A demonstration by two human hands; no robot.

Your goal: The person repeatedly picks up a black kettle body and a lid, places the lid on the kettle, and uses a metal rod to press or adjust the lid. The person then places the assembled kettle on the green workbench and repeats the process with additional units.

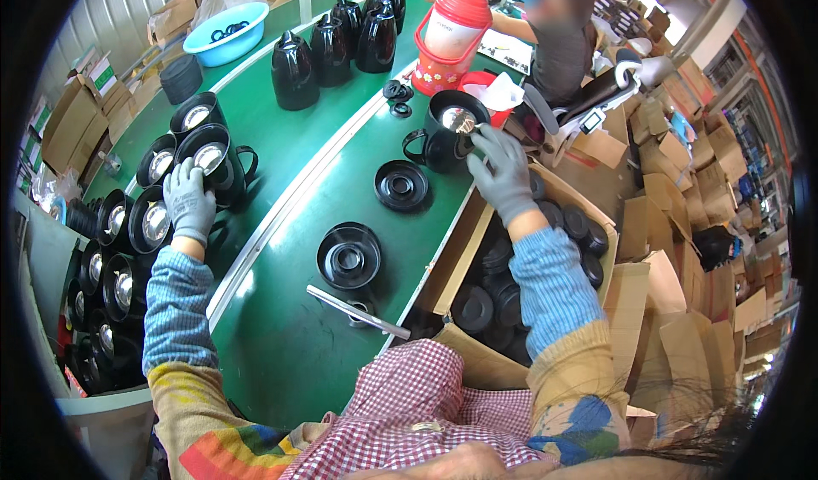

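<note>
My gloved left hand grips the near side of a black jug with a shiny silver inside and a side handle, fingers at its rim. It is one of a cluster of similar open jugs at the left. My gloved right hand holds the right side of another black jug, standing on the green bench with its handle to the left. Its mouth shows a bright silver liner. Between my hands lie two round black parts, each with a ringed centre.
A metal bar fixture sits at the bench's near edge. An open carton of black lids stands right. Tall black flasks, a red-and-white thermos and a blue basin are farther back. A person sits far right.
</note>
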